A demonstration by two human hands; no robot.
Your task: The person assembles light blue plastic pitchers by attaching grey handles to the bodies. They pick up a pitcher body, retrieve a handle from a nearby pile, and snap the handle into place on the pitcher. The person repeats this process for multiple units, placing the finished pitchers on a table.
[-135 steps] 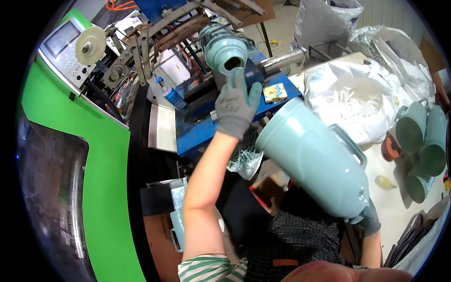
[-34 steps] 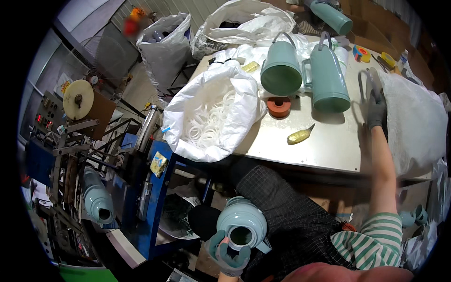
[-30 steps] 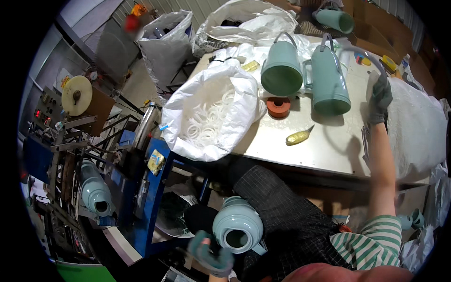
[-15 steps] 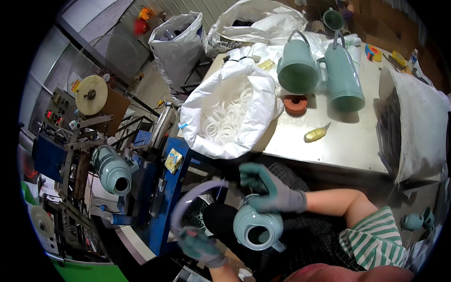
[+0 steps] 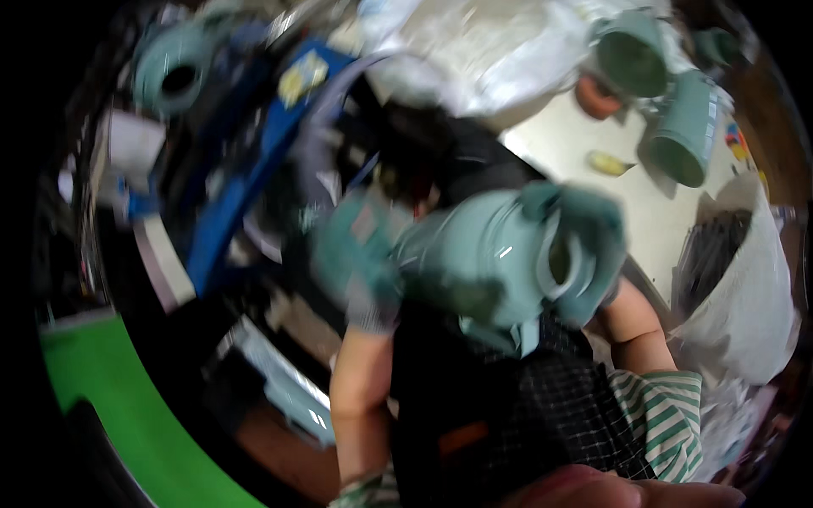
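Observation:
A teal thermos jug body [image 5: 466, 254] lies on its side in front of my apron, its round mouth facing right. My right hand [image 5: 597, 245], in a green and grey glove, has its fingers wrapped around the mouth end. At the jug's lower end is my gloved left hand [image 5: 351, 250], smeared by motion. Its fingers are too blurred to tell their grip. Beyond that hand curves a pale violet band [image 5: 312, 152]; whether the hand touches it I cannot tell.
Another teal jug [image 5: 169, 72] sits at the far left beyond a blue frame [image 5: 254, 161]. On the white table [image 5: 559, 131] stand two teal jug shells [image 5: 631, 59], near a reddish-brown roll [image 5: 597, 95]. White sacks [image 5: 754, 305] flank it. A green surface [image 5: 127, 406] lies at lower left.
The view has swung and blurred. The jug has risen and turned on its side, mouth to the right. My right hand has shifted to the mouth end; my left has come to the lower end.

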